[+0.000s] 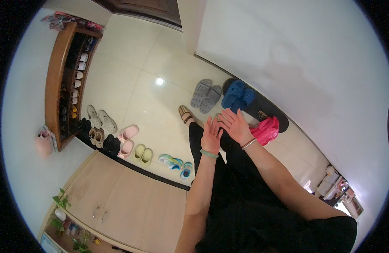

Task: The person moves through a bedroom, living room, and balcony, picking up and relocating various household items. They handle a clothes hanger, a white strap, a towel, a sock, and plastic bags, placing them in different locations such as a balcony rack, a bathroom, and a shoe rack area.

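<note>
Hands (222, 128) outstretched, palms open, empty.

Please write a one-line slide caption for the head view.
Two empty hands, left and right, held open above grey slippers and blue clogs.

Bare forearms; green bangle (209, 154) on left wrist, thin bracelet (248, 144) on right, seemingly black trousers (241, 202).

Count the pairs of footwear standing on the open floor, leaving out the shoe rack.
8 pairs: grey slides, blue clogs, white clogs, tan shoes, black shoes, pink slippers, yellow-green slippers, blue-green sandals. Dark ones near the rack may be hidden.
</note>
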Available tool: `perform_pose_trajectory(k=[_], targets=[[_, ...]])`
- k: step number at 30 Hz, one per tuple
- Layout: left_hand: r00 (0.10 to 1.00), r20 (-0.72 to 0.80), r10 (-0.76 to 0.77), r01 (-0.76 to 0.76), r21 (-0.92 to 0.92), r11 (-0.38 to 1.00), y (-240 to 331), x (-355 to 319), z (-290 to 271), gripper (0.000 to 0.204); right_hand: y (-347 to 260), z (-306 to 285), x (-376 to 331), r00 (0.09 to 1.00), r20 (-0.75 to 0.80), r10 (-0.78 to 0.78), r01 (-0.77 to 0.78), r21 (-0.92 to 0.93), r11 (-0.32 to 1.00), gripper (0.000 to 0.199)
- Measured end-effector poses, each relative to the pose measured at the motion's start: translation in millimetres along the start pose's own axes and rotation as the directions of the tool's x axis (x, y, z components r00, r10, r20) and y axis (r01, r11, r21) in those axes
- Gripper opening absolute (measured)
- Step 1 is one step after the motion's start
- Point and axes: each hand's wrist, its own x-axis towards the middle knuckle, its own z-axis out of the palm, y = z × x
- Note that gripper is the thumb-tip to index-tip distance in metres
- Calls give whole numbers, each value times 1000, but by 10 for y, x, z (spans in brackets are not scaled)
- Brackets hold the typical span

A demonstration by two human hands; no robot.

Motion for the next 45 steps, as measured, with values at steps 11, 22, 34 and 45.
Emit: perform_pose_trajectory(k=[11,22,34,45], targets=[[995,-23,-97,97,12,995,632,96,-368,63,633,344,318,988,-151,0,5,28,1000,64],[996,-58,-62,62,-10,998,834,240,-442,59,645,590,517,992,-130,-7,2,-38,999,64],[998,-35,-57,55,-70,996,284,255,-166,58,151,303,292,998,-56,32,-39,-128,991,71],[995,-93,-46,39,-77,996,464,301,-52,54,95,265,337,996,-83,43,-52,-113,992,69]])
